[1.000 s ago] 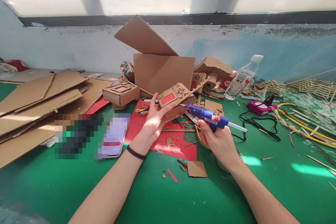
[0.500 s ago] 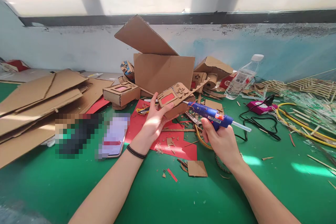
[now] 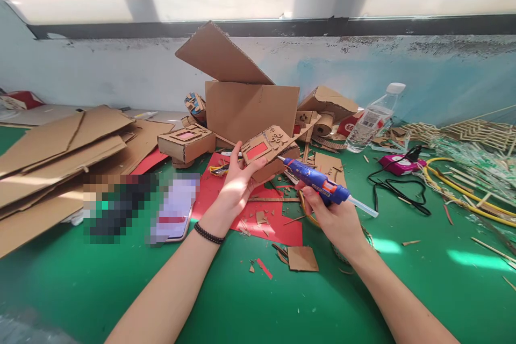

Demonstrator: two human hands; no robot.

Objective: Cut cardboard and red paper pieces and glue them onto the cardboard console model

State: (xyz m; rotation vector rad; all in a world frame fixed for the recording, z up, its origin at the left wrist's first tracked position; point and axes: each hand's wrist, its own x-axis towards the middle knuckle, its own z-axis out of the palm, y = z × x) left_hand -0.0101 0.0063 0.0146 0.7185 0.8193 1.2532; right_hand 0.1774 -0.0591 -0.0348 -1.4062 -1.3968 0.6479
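Note:
My left hand [image 3: 238, 178] is closed round a small cardboard box [image 3: 268, 146] with a red window and cut-out shapes on its top face, tilted above the table. A cardboard strip runs along the box's right edge. In my right hand [image 3: 328, 215] is a blue glue gun [image 3: 316, 178], a clear glue stick jutting from its back. The gun's nozzle points left, close to the right side of the box; whether it touches cannot be told. Beneath the hands lies red paper [image 3: 282, 227] strewn with cardboard scraps. A similar cardboard box [image 3: 186, 145] sits to the left.
A large open carton [image 3: 252, 110] stands at the back. Cardboard sheets [image 3: 60, 145] are stacked at left, beside a phone [image 3: 177, 207]. Right of centre are a water bottle [image 3: 373, 121], a magenta device [image 3: 397, 164] with black cable, and a yellow hoop [image 3: 443, 185].
The glue gun has shifted slightly down and left, its back end tipping lower. My left hand and the box are almost unmoved.

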